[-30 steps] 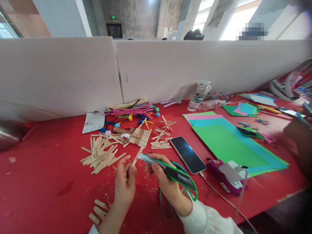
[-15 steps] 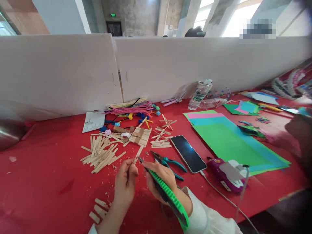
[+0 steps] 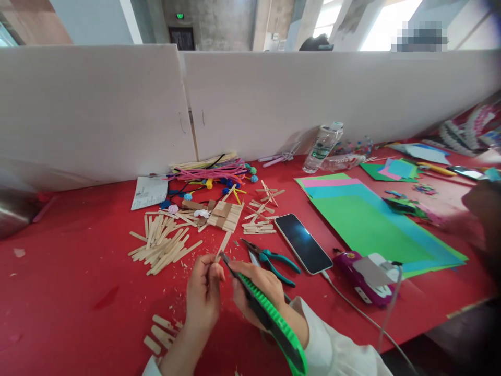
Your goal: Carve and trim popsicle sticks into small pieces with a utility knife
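Observation:
My left hand (image 3: 203, 287) pinches a wooden craft stick (image 3: 223, 245) that points away from me. In my right hand (image 3: 258, 292) is a green and black utility knife (image 3: 279, 334), its tip against the stick near my left fingertips. Just beyond lies a raft of joined craft sticks (image 3: 226, 215). To its left is a loose pile of craft sticks (image 3: 168, 245), and small wood shavings dot the red table around my hands. Teal-handled pliers (image 3: 274, 261) rest open beside my right hand. A few short stick pieces (image 3: 160, 334) lie by my left forearm.
A phone (image 3: 303, 244) on a cable and a purple device (image 3: 364, 277) lie to the right, near green and blue paper sheets (image 3: 364, 224). Pipe cleaners (image 3: 211, 172) and a water bottle (image 3: 323, 147) stand before a white partition (image 3: 117, 104). Another person's hand (image 3: 479, 203) is at far right.
The knife tip has shifted slightly along the stick toward my left fingers. The view has tilted down a little; both hands keep their holds.

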### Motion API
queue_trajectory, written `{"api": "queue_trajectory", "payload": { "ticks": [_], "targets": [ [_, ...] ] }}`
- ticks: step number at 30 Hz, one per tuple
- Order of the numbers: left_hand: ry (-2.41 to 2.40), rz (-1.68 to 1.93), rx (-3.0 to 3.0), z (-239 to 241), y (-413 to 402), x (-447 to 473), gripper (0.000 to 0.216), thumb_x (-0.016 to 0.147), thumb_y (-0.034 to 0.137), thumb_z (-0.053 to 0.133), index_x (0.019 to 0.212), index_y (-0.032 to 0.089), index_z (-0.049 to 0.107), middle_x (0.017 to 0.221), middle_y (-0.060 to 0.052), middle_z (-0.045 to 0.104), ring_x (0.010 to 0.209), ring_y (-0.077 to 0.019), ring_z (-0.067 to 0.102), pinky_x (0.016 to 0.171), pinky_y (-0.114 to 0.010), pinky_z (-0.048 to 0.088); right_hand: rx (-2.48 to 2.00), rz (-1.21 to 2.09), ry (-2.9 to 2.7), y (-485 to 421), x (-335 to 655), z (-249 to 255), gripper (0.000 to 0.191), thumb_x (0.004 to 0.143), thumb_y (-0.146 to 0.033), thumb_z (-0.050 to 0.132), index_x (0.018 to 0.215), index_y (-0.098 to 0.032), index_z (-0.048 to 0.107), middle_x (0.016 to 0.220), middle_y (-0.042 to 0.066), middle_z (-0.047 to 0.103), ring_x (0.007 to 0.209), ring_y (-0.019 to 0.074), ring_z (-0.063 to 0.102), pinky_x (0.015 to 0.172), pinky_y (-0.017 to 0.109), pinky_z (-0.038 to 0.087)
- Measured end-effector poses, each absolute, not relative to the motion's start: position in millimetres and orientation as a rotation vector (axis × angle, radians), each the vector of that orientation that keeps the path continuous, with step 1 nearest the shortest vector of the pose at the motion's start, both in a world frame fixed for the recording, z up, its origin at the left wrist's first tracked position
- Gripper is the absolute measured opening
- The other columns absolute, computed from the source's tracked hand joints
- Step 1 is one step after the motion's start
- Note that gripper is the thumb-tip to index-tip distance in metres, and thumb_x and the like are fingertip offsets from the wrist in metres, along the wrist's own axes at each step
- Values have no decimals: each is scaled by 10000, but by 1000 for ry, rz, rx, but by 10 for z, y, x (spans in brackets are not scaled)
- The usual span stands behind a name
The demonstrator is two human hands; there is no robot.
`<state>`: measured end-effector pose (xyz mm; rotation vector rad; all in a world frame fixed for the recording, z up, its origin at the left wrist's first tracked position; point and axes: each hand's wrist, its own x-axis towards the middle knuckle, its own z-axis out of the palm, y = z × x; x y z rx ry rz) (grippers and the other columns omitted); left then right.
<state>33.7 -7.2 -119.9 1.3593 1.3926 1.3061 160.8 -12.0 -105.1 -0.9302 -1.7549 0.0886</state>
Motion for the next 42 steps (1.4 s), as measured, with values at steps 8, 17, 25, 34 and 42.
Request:
{"api": "queue_trajectory", "payload": {
  "ticks": [8, 17, 25, 34, 42],
  "targets": [
    [1473, 1312, 1518, -1203, -78, 319, 261, 884, 441, 405, 781, 211, 472, 573, 31, 516, 496, -130, 510, 491, -229, 411, -976, 47, -1641, -93, 1637, -1074, 332, 775, -114, 512, 1073, -257, 547, 747, -3, 719, 556, 150, 675, 542, 211, 551],
    [1410, 1302, 1544, -1233, -99, 315, 243, 912, 420, 384, 858, 196, 461, 613, 28, 543, 540, -128, 549, 531, -221, 447, -940, -21, -1714, -73, 1616, -1005, 292, 752, -60, 501, 1000, -202, 559, 696, 1, 696, 542, 118, 658, 541, 160, 536],
    [1398, 1326, 1505, -1245, -103, 315, 241, 902, 420, 412, 873, 191, 480, 618, 26, 551, 547, -131, 556, 535, -223, 445, -949, -31, -1691, -98, 1596, -982, 288, 742, -53, 508, 987, -201, 545, 711, 7, 707, 534, 111, 662, 530, 148, 538],
    [1407, 1363, 1504, -1255, -107, 348, 219, 898, 398, 418, 876, 192, 489, 609, 35, 543, 513, -120, 546, 501, -208, 433, -1007, -30, -1656, -119, 1575, -944, 251, 756, -105, 500, 970, -224, 553, 705, -6, 715, 494, 121, 662, 498, 164, 541],
    [1392, 1145, 1509, -1173, -87, 336, 264, 880, 421, 420, 856, 184, 532, 600, 19, 557, 537, -137, 537, 523, -221, 437, -984, -48, -1647, -78, 1629, -998, 258, 762, -104, 511, 988, -214, 568, 739, 4, 722, 534, 124, 673, 532, 163, 545]
  ]
}}
